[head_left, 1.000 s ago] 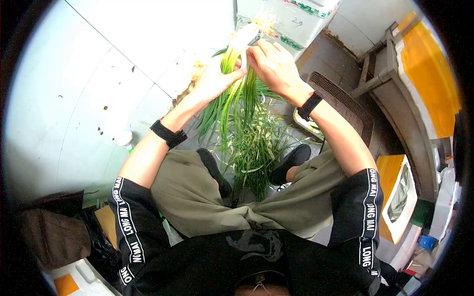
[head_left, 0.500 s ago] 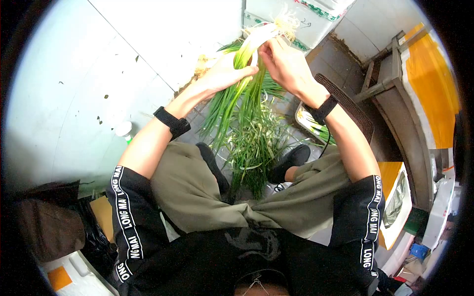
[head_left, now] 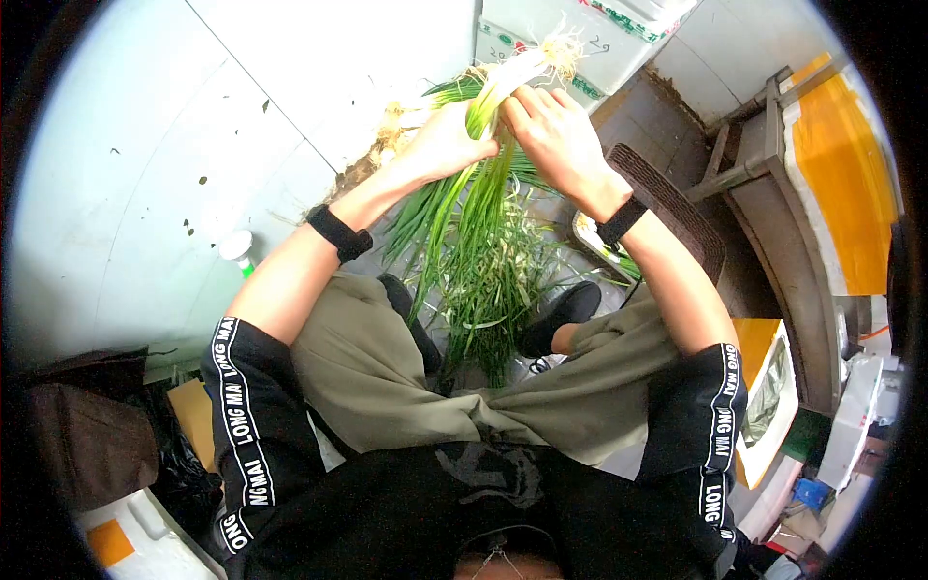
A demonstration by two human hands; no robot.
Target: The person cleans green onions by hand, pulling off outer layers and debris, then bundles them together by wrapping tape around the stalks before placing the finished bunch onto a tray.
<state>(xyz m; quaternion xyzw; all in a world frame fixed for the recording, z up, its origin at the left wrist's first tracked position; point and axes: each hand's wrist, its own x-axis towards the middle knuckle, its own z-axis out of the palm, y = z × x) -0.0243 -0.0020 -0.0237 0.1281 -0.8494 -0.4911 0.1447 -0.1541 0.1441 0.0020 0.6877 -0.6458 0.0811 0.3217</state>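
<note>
A bunch of scallions [head_left: 510, 75] with white stems and stringy roots is raised in front of me, roots pointing up and right, leaves hanging down. My left hand [head_left: 452, 141] is wrapped around the stalks below the white part. On the other side, the curled fingers of my right hand [head_left: 559, 135] press against the same stalks; their tips are partly hidden. Beneath the hands, a heap of loose green leaves [head_left: 488, 290] lies on the floor between my shoes. More scallions [head_left: 394, 126] with roots lie behind my left hand, by the wall.
A brown woven basket [head_left: 677, 208] stands at the right, beside a pale-rimmed tray [head_left: 592, 242] partly hidden by my right forearm. White foam boxes [head_left: 590, 43] are stacked ahead. A metal-framed table [head_left: 773, 164] is at far right, a tiled wall [head_left: 126, 193] at left.
My right hand has shifted slightly down and left, nearer my left thumb. My left hand still holds the scallions in nearly the same place. The view has shifted a little.
</note>
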